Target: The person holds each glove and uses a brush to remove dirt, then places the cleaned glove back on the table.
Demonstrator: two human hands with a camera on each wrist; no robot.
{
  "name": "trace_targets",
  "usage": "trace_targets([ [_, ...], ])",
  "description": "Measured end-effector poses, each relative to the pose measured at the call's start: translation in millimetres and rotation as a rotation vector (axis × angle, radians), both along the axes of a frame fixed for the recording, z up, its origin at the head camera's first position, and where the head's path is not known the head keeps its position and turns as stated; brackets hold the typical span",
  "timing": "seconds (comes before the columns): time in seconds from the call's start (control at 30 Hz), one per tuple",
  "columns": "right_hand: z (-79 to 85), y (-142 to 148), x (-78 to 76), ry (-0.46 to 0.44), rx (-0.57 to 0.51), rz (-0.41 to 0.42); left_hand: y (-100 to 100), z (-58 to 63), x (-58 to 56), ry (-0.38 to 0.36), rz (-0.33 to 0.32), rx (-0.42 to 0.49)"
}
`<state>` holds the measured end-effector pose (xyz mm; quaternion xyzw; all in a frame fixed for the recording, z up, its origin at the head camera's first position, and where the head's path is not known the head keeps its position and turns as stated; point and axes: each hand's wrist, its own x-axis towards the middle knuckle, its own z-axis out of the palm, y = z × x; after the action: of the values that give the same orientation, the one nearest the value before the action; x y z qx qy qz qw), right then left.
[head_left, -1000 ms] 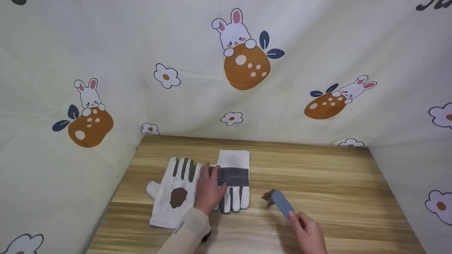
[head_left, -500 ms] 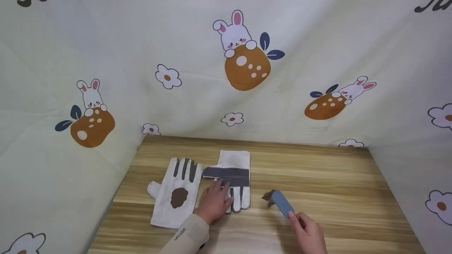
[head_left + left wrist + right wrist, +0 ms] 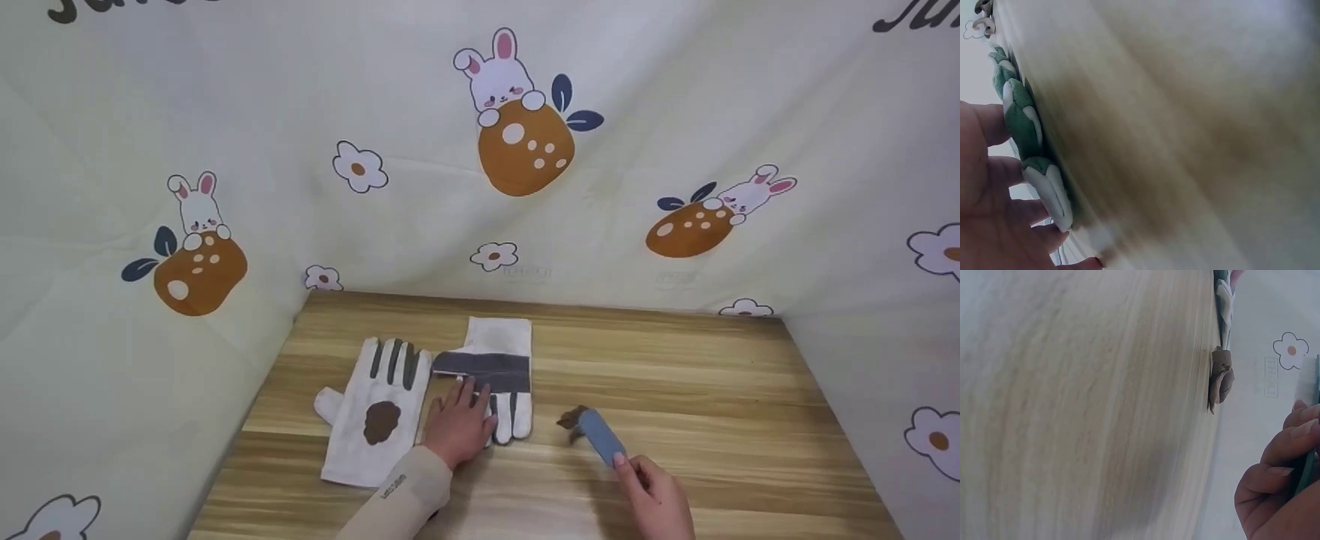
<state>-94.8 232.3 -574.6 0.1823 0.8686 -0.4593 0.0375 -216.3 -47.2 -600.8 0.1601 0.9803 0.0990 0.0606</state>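
Observation:
Two white work gloves with dark trim lie on the table. The left glove [image 3: 349,442] has a brown patch [image 3: 382,422] on it; the other glove [image 3: 501,336] has its fingers toward me. My left hand [image 3: 457,426] rests on this second glove's finger end, covering part of it. In the left wrist view, my fingers lie against the glove's green-and-white fingers [image 3: 1022,124]. My right hand [image 3: 654,491] grips a blue brush [image 3: 602,437], held above the table. The right wrist view shows its pale bristles [image 3: 1306,379]. A crumpled brown scrap [image 3: 570,416] appears by the brush's far end.
The wood-grain table [image 3: 675,367] meets a pale cloth backdrop [image 3: 420,217] at the back and both sides. Rabbits, flowers and orange fruit are printed on the cloth.
My left hand has slid off the glove's dark band toward its fingers, nearer to me, and now rests there. My right hand and the brush stay nearly in place.

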Motion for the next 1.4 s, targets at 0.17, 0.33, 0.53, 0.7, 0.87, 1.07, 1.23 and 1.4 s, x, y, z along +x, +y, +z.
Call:
trace_targets([
  [0.17, -2.3, 0, -0.6, 0.000, 0.003, 0.004, -1, 0.9, -5.9, 0.004, 0.001, -0.002],
  [0.33, -7.4, 0, -1.1, -0.003, -0.010, 0.004, 1, 3.1, -10.0, -0.004, 0.012, -0.010],
  [0.53, -15.9, 1, -2.0, -0.015, -0.046, -0.013, 2, 1.2, -11.6, 0.010, 0.012, -0.011],
  [0.7, -20.1, 0, -1.1, -0.003, -0.044, -0.008, 2, -0.2, -10.8, 0.000, 0.017, 0.015],
  [0.87, -19.4, -2, -1.1, -0.022, -0.056, -0.002, -1, 5.4, -9.0, -0.032, 0.019, 0.071],
  [1.07, -17.1, -8, -3.4, -0.022, -0.065, 0.027, -6, 8.6, -7.6, -0.017, 0.031, 0.147],
  [1.23, -14.2, -17, -4.2, -0.018, -0.075, 0.063, -10, 10.5, -6.5, 0.012, 0.052, 0.245],
  [1.4, -10.4, -23, -3.8, 0.001, -0.067, 0.100, -16, 13.9, -4.8, 0.064, 0.057, 0.272],
])
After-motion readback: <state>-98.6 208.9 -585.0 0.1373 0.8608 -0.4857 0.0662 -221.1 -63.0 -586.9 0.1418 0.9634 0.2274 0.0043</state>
